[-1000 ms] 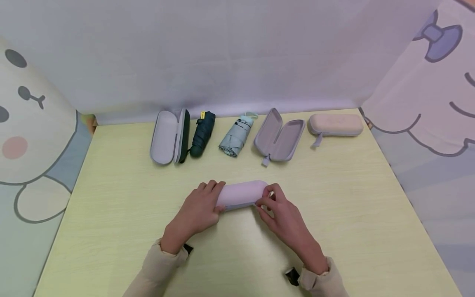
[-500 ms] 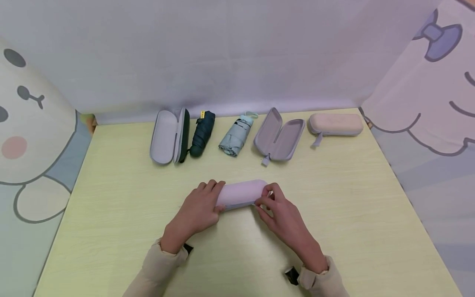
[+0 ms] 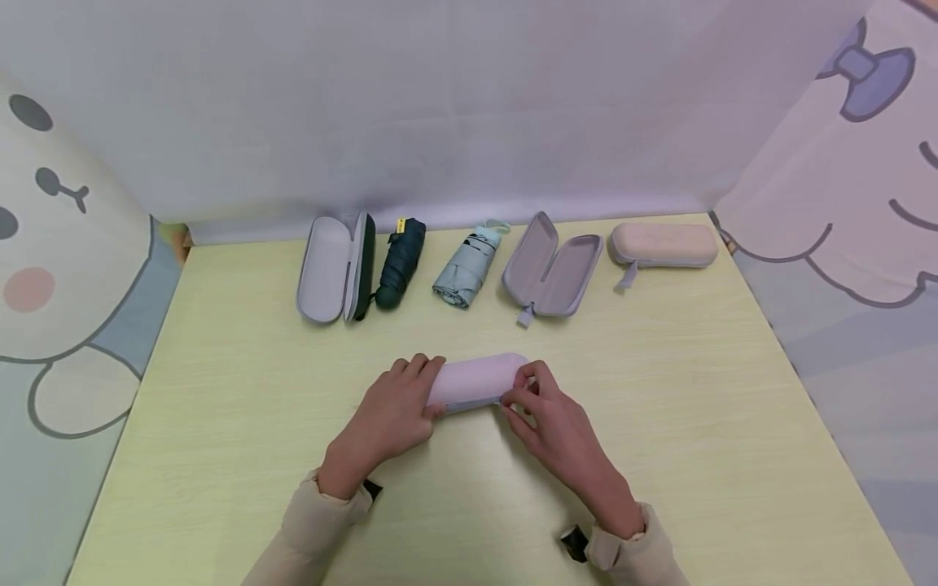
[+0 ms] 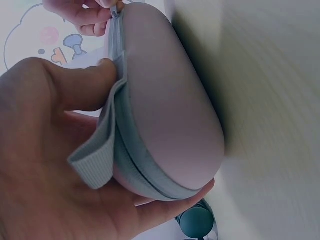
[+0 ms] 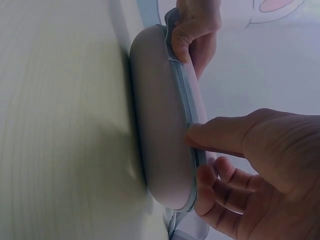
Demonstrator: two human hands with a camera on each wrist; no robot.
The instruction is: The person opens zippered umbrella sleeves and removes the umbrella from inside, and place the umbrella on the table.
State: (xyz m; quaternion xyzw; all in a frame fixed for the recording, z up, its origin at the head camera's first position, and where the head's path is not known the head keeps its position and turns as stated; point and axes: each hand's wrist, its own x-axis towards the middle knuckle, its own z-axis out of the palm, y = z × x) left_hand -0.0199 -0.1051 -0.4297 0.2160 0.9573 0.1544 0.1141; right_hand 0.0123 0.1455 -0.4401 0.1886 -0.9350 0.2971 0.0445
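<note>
A pale pink zippered hard case (image 3: 476, 381) with a grey zip band lies closed-looking on the table, in front of the person. My left hand (image 3: 392, 407) grips its left end, fingers over the top and thumb at the near side. A grey fabric loop (image 4: 95, 162) hangs beside that thumb in the left wrist view. At the case's right end my right hand (image 3: 560, 423) pinches the zipper pull (image 4: 115, 11), seen at the top of the left wrist view. In the right wrist view the right thumb lies on the zip band (image 5: 185, 95), and the pull is covered.
Along the table's (image 3: 242, 423) back edge lie an open dark-shelled case (image 3: 325, 273), a dark folded umbrella (image 3: 400, 264), a light blue folded umbrella (image 3: 466, 268), an open lilac case (image 3: 567, 277) and a closed peach case (image 3: 663, 244). Printed cloth hangs around the table.
My right hand has shifted very slightly left along the near edge of the pink case. My left hand keeps its grip in the same place.
</note>
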